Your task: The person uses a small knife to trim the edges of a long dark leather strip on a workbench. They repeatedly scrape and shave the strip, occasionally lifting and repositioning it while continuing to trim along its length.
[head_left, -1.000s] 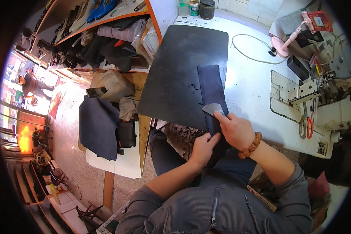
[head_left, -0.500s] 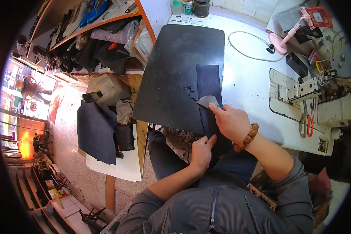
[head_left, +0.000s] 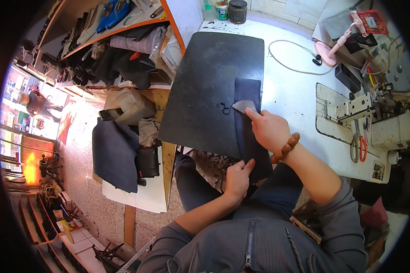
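A long strip of dark navy leather (head_left: pixel 248 88) runs toward me along the right side of a black board (head_left: pixel 209 82), its near end hanging over the front edge. My left hand (head_left: pixel 237 178) is closed on the strip's near left edge, thumb on top. My right hand (head_left: pixel 271 129) grips a flat grey blade (head_left: pixel 245 106), index finger stretched along it. The blade lies over the strip, its pointed corner at the strip's left edge; my hand hides its rear part. Small dark shavings (head_left: pixel 223 108) lie on the board left of that edge.
Right of the board, the white table (head_left: pixel 291 86) bears a sewing machine (head_left: pixel 357 107), orange-handled scissors (head_left: pixel 361 141) and a pink stand (head_left: pixel 325 52) with a cable. Jars (head_left: pixel 237 11) stand at the back. On the left, a dark leather piece (head_left: pixel 116 154) lies near a stuffed shelf (head_left: pixel 118 45).
The blade and my right hand have shifted slightly along the strip, away from me. The shavings beside the edge lie in a different shape. My left hand keeps its hold.
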A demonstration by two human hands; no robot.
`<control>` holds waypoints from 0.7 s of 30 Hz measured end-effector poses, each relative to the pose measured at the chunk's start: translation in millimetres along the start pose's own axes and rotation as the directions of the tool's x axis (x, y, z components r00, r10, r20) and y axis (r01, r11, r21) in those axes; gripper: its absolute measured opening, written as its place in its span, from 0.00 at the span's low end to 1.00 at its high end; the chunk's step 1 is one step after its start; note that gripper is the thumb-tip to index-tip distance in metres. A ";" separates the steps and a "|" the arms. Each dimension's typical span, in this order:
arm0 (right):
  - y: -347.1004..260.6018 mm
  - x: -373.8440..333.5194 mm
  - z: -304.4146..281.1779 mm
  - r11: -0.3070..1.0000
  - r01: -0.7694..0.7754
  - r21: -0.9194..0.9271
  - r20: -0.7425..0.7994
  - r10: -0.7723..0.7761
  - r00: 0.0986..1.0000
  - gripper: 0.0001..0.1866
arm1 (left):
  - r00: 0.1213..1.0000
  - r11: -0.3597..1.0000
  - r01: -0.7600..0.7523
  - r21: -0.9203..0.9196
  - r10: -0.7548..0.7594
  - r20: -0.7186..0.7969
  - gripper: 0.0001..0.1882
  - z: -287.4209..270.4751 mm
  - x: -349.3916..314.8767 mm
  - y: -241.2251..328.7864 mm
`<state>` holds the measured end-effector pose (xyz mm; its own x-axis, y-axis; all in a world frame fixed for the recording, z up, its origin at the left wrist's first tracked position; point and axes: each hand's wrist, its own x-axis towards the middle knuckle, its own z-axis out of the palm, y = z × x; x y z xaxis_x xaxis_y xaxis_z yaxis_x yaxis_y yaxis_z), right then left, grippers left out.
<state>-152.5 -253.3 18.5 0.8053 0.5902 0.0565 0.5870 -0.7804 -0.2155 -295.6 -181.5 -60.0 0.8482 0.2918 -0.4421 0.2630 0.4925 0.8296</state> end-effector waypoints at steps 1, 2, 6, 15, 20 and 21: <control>1.4 4.7 -0.4 1.000 -0.012 0.000 0.002 0.012 1.000 0.18 | 1.000 1.000 0.001 0.006 -0.001 0.011 0.19 -0.8 -0.1 1.1; 2.5 9.5 -0.7 1.000 -0.023 -0.009 -0.002 0.023 1.000 0.18 | 0.999 0.998 0.040 0.038 -0.039 -0.010 0.19 -1.3 -0.1 2.3; 6.6 26.1 -2.6 0.998 -0.068 -0.011 -0.024 0.068 0.997 0.17 | 0.998 0.998 0.067 0.007 -0.067 0.016 0.19 -2.2 -1.7 5.3; 13.3 40.2 0.5 0.994 -0.107 0.014 0.006 0.107 0.994 0.17 | 0.997 0.997 0.068 -0.044 -0.067 0.025 0.13 -6.9 6.7 -14.6; 14.9 46.6 1.2 0.992 -0.126 0.007 0.007 0.126 0.992 0.17 | 0.994 0.995 0.103 -0.004 -0.103 0.025 0.13 -10.0 6.4 -13.3; 15.0 48.1 1.1 0.991 -0.135 0.004 0.011 0.135 0.991 0.17 | 0.997 0.997 0.071 -0.014 -0.070 0.039 0.13 -9.8 5.9 -11.9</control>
<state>-105.0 -236.4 17.0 0.8763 0.4815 0.0157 0.4724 -0.8523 -0.2248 -298.2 -177.6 -75.8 0.8447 0.2245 -0.4859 0.3158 0.5238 0.7911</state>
